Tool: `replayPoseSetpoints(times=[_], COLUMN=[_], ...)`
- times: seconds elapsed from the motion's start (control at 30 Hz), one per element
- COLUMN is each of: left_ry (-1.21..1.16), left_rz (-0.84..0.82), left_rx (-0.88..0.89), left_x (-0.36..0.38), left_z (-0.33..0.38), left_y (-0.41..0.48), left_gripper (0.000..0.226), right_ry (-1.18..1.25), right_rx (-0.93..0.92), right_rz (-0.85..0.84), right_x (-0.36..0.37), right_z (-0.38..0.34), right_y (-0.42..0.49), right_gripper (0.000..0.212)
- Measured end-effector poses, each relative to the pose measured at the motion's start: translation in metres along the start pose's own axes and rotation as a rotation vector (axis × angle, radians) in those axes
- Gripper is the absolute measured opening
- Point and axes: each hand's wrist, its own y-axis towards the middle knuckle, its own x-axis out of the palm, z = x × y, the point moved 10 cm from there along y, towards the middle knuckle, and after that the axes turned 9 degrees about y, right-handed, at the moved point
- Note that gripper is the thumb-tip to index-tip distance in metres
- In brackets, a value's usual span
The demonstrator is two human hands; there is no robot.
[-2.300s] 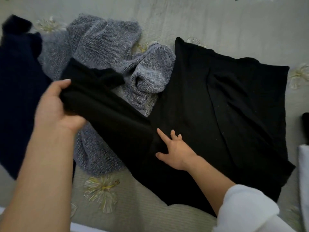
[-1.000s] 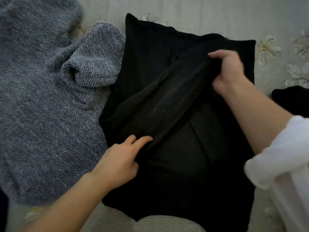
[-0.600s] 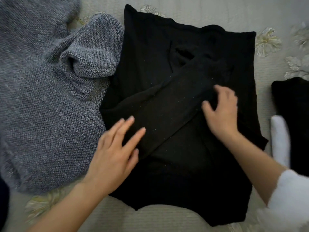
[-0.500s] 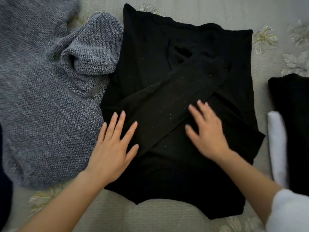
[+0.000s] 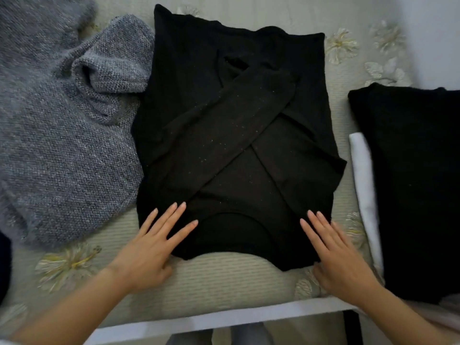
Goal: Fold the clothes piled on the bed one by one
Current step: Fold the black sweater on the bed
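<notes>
A black sweater point(image 5: 234, 135) lies flat in the middle of the bed, its two sleeves crossed over the body. My left hand point(image 5: 151, 242) rests flat on its near left corner with fingers straight and spread. Flat on the near right corner lies my right hand point(image 5: 336, 252), fingers straight. A crumpled grey knit sweater point(image 5: 64, 125) lies to the left, touching the black one's left edge.
A folded black garment point(image 5: 410, 185) lies at the right on a white one point(image 5: 364, 190). A dark navy garment point(image 5: 3, 265) shows at the far left edge. The bedspread point(image 5: 224, 277) is beige with flower embroidery; the bed's near edge point(image 5: 224, 317) runs just below my hands.
The left sleeve was folded across the body. Both hands then slid flat down the sweater toward me and now lie on its near corners.
</notes>
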Motion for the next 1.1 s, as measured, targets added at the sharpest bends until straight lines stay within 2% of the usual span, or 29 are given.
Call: replayPoseSetpoints(times=[0.07, 0.13, 0.2, 0.3, 0.37, 0.53, 0.63, 0.7, 0.77, 0.83, 0.97, 1.1], left_ry=[0.04, 0.065, 0.014, -0.118, -0.158, -0.25, -0.437, -0.555, -0.604, -0.68, -0.733, -0.812], left_rz=[0.071, 0.135, 0.057, 0.063, 0.058, -0.079, -0.3, -0.487, -0.668, -0.804, -0.748, -0.636], left_rx=[-0.03, -0.048, -0.1, -0.258, -0.306, -0.282, -0.243, -0.228, -0.197, -0.147, -0.192, -0.195], left_x=[-0.011, -0.017, -0.016, -0.033, -0.049, -0.047, -0.025, -0.009, 0.003, 0.01, -0.001, -0.038], left_z=[0.002, 0.001, -0.003, -0.012, -0.007, 0.034, 0.071, 0.092, 0.11, 0.123, 0.089, 0.038], left_y=[0.011, 0.025, 0.035, 0.036, 0.027, 0.002, -0.02, -0.038, -0.056, -0.068, -0.058, -0.037], left_gripper=[0.097, 0.078, 0.06, 0.039, 0.02, 0.017, 0.015, 0.012, 0.021, 0.019, 0.021, 0.033], right_ry=[0.013, 0.041, 0.175, 0.372, 0.386, 0.386, 0.438, 0.503, 0.598, 0.666, 0.782, 0.921], right_rx=[-0.008, -0.006, 0.075, 0.226, 0.198, 0.11, 0.162, 0.25, 0.31, 0.296, 0.274, 0.318], right_rz=[0.041, 0.086, 0.143, 0.17, 0.093, -0.15, -0.379, -0.571, -0.743, -0.822, -0.65, -0.48], right_x=[0.004, 0.003, -0.008, -0.029, -0.034, -0.021, 0.004, 0.02, 0.029, 0.03, 0.001, -0.046], right_z=[-0.004, -0.005, 0.004, 0.019, 0.019, 0.015, 0.021, 0.026, 0.025, 0.018, 0.022, 0.037], right_y=[0.011, 0.026, 0.037, 0.044, 0.042, -0.006, -0.039, -0.062, -0.084, -0.093, -0.058, -0.012], right_gripper=[0.095, 0.078, 0.064, 0.05, 0.044, 0.036, 0.019, 0.019, 0.015, 0.013, 0.003, 0.008])
